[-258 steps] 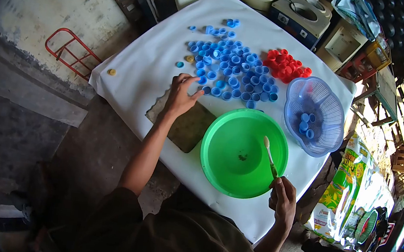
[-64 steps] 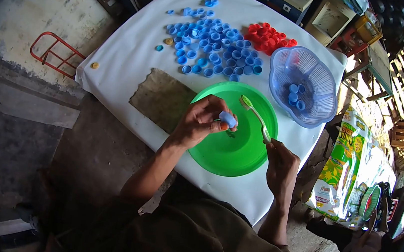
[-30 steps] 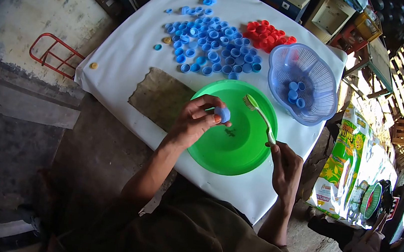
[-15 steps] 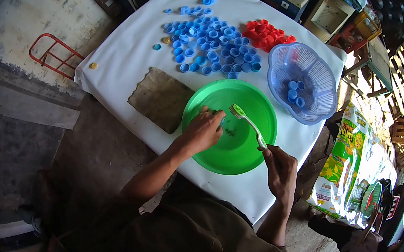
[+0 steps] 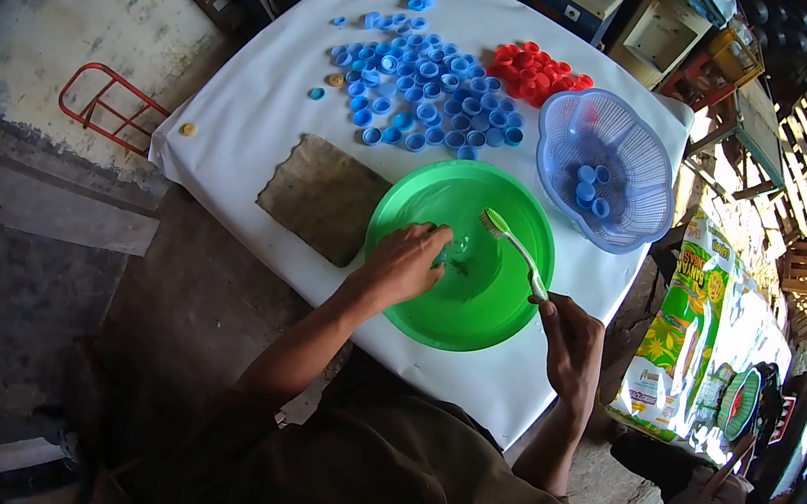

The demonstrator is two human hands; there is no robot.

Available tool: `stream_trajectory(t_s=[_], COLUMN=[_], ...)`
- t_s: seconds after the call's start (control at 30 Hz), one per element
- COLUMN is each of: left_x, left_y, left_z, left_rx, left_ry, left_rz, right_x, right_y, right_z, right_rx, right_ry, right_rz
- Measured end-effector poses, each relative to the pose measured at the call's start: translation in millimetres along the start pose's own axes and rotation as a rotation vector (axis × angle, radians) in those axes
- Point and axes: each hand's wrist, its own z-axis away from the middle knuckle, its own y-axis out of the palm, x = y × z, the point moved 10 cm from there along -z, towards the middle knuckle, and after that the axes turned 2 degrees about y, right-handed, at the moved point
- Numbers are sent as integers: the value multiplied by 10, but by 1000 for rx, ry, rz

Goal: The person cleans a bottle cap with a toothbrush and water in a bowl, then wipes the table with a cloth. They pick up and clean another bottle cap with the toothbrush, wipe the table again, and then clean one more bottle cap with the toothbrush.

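Observation:
A green basin (image 5: 507,315) with water in it stands at the table's near edge. My left hand (image 5: 409,265) is inside it, fingers curled round a bottle cap (image 5: 444,254), of which only a bluish-green edge shows. In my right hand (image 5: 569,343), at the basin's right rim, is the handle of a toothbrush (image 5: 517,249) with green and white colouring. Its bristled head is raised over the basin, apart from the cap. Small dark bits lie in the water near my left fingertips.
Many blue bottle caps (image 5: 428,91) spread over the white-covered table (image 5: 251,102), beside a pile of red caps (image 5: 536,72). A blue plastic basket (image 5: 633,144) holds several blue caps. A brown cloth (image 5: 319,199) lies left of the basin.
My right hand has moved slightly right and down, carrying the toothbrush away from my left hand. My left hand stays in the basin; the water near it looks disturbed.

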Motion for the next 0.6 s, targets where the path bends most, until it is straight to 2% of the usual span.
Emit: stream_trajectory(t_s=[0.07, 0.17, 0.27, 0.4, 0.5, 0.6], left_x=[36, -65, -277, -388, -400, -352], left_y=[-14, -197, -532, -713, -561, -864], left_z=[-5, -55, -44, -6, -29, -6], left_rx=[4, -52, -246, -433, -337, -479], left_ry=[-56, -17, 136, 208, 230, 171], left_rz=[35, 106, 144, 229, 57, 268], right_x=[-18, -29, -52, -102, -104, -86], right_y=[2, 5, -27, -90, -133, -174], right_z=[5, 7, 13, 23, 30, 32], right_rx=[1, 1, -5, -31, -54, -101], right_ry=[4, 5, 11, 38, 54, 24], right_rz=[5, 12, 19, 4, 30, 119])
